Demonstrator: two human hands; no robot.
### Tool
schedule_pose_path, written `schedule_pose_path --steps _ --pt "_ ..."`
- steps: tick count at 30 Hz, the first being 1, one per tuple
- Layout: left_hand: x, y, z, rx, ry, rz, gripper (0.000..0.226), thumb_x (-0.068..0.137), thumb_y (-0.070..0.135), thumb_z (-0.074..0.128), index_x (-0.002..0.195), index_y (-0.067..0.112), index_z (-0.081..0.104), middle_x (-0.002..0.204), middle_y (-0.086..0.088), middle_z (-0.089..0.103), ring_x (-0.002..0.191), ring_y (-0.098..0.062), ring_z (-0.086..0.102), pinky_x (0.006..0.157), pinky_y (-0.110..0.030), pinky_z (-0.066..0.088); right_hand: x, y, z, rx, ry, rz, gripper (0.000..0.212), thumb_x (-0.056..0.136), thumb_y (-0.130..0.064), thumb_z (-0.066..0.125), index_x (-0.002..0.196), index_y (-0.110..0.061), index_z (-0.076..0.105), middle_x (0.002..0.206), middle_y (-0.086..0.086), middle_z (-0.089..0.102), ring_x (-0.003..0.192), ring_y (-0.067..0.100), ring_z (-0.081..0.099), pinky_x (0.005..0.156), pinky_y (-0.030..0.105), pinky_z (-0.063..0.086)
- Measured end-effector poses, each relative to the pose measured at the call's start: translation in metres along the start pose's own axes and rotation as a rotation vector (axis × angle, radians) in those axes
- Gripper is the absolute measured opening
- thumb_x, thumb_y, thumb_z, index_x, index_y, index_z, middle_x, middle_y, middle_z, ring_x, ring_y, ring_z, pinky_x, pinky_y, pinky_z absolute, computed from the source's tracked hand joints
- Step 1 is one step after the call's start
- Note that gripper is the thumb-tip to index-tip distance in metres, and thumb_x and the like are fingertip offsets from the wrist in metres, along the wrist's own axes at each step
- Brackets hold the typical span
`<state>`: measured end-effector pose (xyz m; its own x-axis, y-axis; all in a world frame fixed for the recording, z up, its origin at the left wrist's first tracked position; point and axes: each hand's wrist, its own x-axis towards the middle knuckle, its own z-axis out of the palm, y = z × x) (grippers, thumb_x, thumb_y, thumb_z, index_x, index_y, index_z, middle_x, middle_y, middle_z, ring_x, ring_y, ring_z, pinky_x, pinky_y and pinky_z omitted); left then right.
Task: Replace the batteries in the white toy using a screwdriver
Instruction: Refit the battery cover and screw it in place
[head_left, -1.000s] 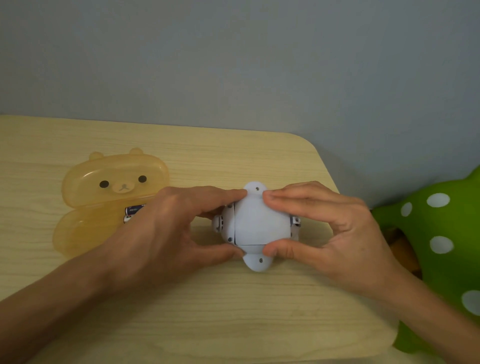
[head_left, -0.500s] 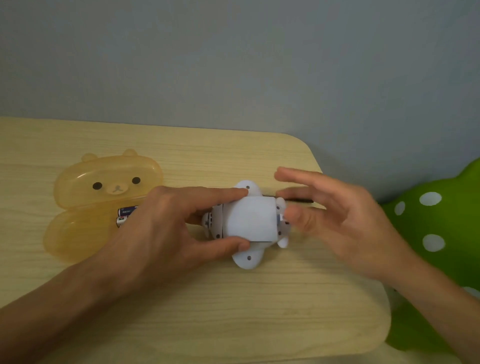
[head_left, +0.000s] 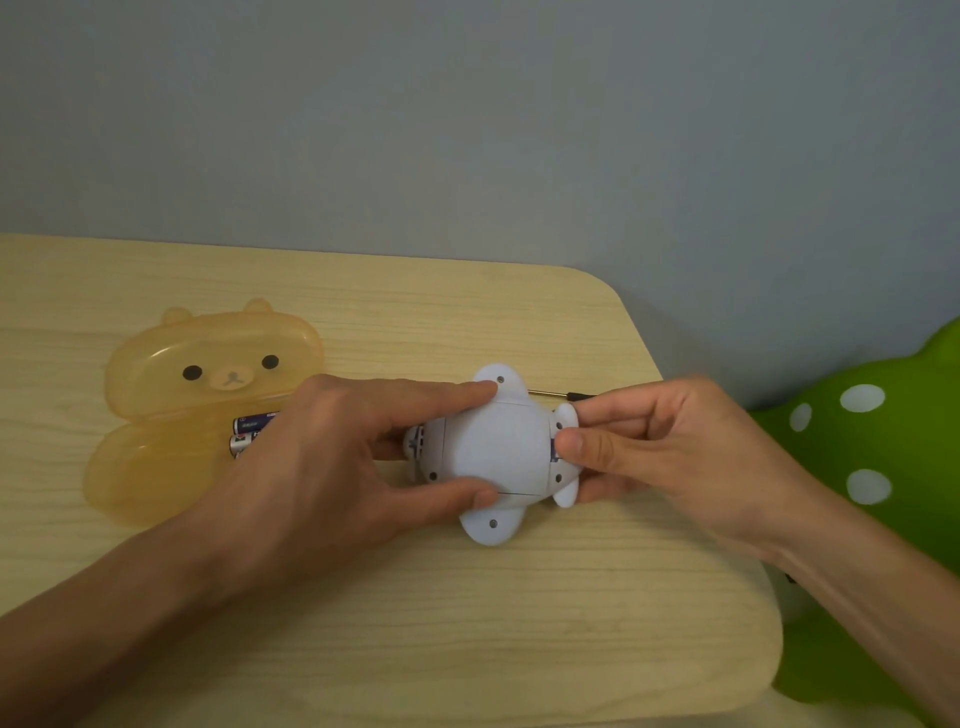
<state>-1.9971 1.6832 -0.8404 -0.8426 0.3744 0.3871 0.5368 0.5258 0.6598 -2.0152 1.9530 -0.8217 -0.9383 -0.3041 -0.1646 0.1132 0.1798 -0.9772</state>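
Note:
The white toy (head_left: 496, 449) lies belly-up on the wooden table (head_left: 415, 623), its round flippers showing small screw holes. My left hand (head_left: 332, 457) grips its left side, index finger along the top and thumb along the bottom. My right hand (head_left: 670, 457) pinches the toy's right end, with the thumb pressed on a dark slot there. A thin screwdriver (head_left: 550, 393) lies on the table just behind the toy; its handle is hidden by my right hand. Two batteries (head_left: 249, 432) rest in the open orange bear case, partly covered by my left hand.
The translucent orange bear-shaped case (head_left: 171, 415) lies open at the left. A green cushion with white dots (head_left: 883, 467) sits beyond the table's right edge. A grey wall rises behind the table.
My right hand let go of the toy's top, opened, then came back to pinch the toy's right end. The toy turned slightly under my left hand, and the screwdriver came into view behind it.

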Motion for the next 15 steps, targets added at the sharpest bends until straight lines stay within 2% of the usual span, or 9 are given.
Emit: schedule_pose_path --steps 4,6,8,9,11,13,15 --pt "0.000 -0.001 0.000 -0.015 0.001 0.008 0.066 0.072 0.052 0.083 0.134 0.034 0.070 0.128 0.024 0.072 0.115 0.013 0.066 0.087 -0.012 0.059 -0.001 -0.007 -0.002 -0.105 0.006 0.012 0.036 0.070 -0.025 0.082 0.103 -0.011 0.085 0.089 0.009 0.087 0.077 0.023 0.085 0.072 0.028 0.069" --pt "0.000 -0.001 -0.001 -0.019 0.004 0.008 0.064 0.075 0.054 0.084 0.134 0.034 0.070 0.128 0.024 0.072 0.114 0.012 0.068 0.085 -0.014 0.060 0.003 -0.011 -0.012 -0.243 0.143 -0.073 0.039 0.065 -0.032 0.084 0.102 -0.021 0.084 0.087 -0.002 0.087 0.070 0.012 0.081 0.067 0.026 0.066" --pt "0.000 -0.001 -0.001 -0.009 0.009 0.016 0.064 0.077 0.059 0.082 0.135 0.035 0.070 0.127 0.025 0.072 0.113 0.011 0.068 0.082 -0.014 0.061 0.009 -0.012 -0.030 -0.526 0.310 -0.184 0.042 0.066 -0.044 0.084 0.107 -0.033 0.083 0.090 -0.018 0.084 0.073 0.002 0.075 0.073 0.024 0.059" --pt "0.000 -0.001 0.000 -0.010 0.013 0.020 0.065 0.076 0.061 0.080 0.135 0.036 0.070 0.128 0.027 0.071 0.112 0.011 0.068 0.081 -0.013 0.060 0.014 -0.010 -0.040 -0.698 0.340 -0.204 0.045 0.069 -0.048 0.084 0.112 -0.037 0.082 0.089 -0.022 0.080 0.076 -0.003 0.071 0.075 0.023 0.054" --pt "0.000 0.000 0.001 -0.032 0.021 0.021 0.064 0.075 0.061 0.080 0.134 0.038 0.070 0.126 0.030 0.070 0.113 0.012 0.067 0.079 -0.010 0.059 0.020 0.001 -0.053 -0.918 0.286 -0.187 0.045 0.079 -0.047 0.085 0.122 -0.037 0.079 0.099 -0.031 0.070 0.083 -0.014 0.062 0.075 0.017 0.045" --pt "0.000 -0.001 0.001 -0.054 0.027 0.018 0.065 0.073 0.061 0.083 0.132 0.037 0.071 0.124 0.028 0.072 0.112 0.012 0.067 0.078 -0.010 0.059 0.026 0.015 -0.056 -0.956 0.244 -0.196 0.034 0.086 -0.039 0.084 0.119 -0.032 0.081 0.109 -0.028 0.069 0.090 -0.015 0.061 0.073 0.008 0.040" --pt "0.000 -0.002 0.002 -0.063 0.030 0.016 0.068 0.069 0.060 0.085 0.131 0.035 0.073 0.123 0.024 0.074 0.111 0.009 0.069 0.077 -0.012 0.060 0.029 0.024 -0.055 -0.908 0.268 -0.256 0.014 0.089 -0.029 0.085 0.103 -0.027 0.086 0.102 -0.019 0.075 0.086 -0.010 0.065 0.069 0.004 0.042"
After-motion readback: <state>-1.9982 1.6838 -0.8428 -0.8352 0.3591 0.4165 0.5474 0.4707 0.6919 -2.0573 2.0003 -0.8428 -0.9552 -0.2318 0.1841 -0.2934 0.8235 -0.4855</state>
